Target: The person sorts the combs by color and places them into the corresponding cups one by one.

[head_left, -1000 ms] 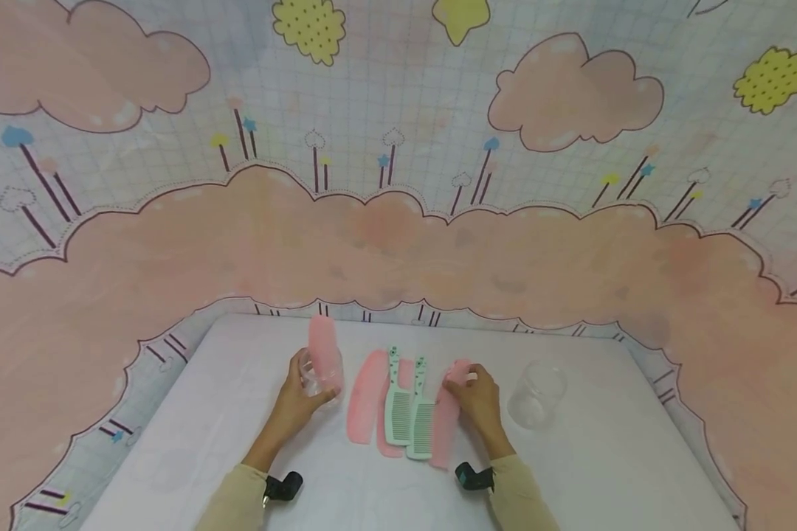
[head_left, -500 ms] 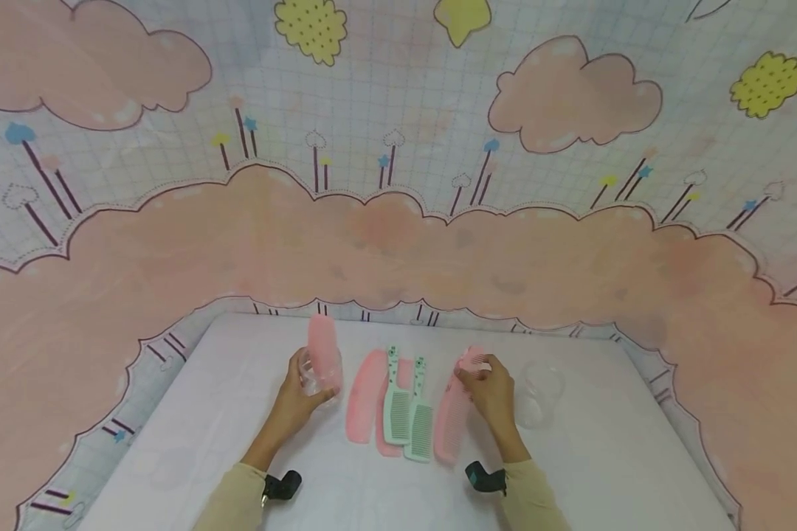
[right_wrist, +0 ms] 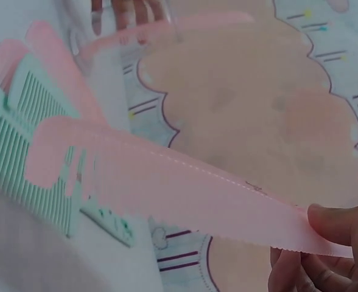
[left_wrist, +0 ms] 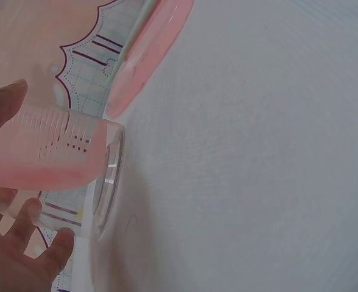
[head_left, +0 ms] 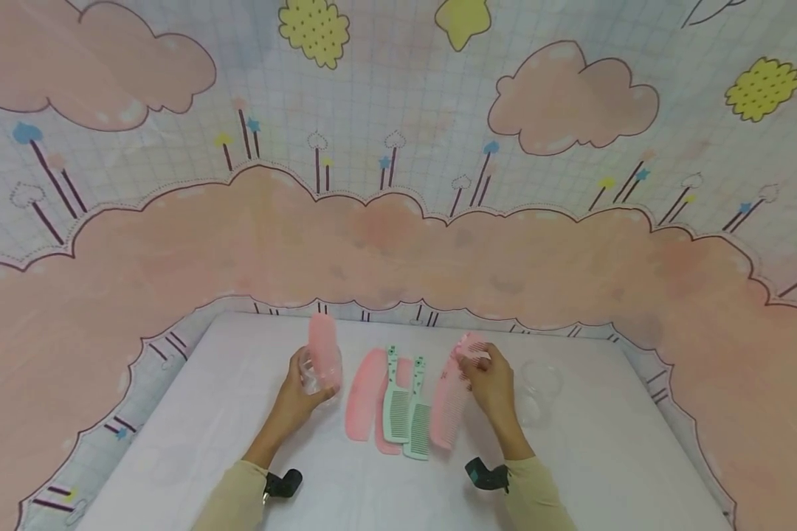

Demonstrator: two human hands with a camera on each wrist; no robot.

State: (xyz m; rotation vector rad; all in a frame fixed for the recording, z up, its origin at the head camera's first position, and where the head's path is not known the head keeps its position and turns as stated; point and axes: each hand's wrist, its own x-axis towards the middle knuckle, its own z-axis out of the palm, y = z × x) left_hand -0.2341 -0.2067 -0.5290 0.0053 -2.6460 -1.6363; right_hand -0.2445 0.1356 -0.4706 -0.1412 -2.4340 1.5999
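Pink plastic wide-tooth comb (head_left: 453, 391) is pinched at its far end by my right hand (head_left: 493, 385), thumb and fingertips clamped on the edge, with the near end angled down toward the white table (head_left: 192, 413). At nine o'clock from it lie two mint-green handled combs (head_left: 405, 413) overlapping two flat pink combs (head_left: 365, 402). My left hand (head_left: 299, 404) curls its fingers around a clear plastic measuring cup (head_left: 315, 376) with another pink comb (head_left: 323, 352) standing in it. An empty clear plastic cup (head_left: 538, 391) sits at three o'clock from my right hand. As I see it, the pinch is narrow and far from the comb's middle, so the comb could swing or slip out; its low end might also snag the mint-green combs and drag them. The gripped cup looks top-heavy and could tip if my grip loosens.
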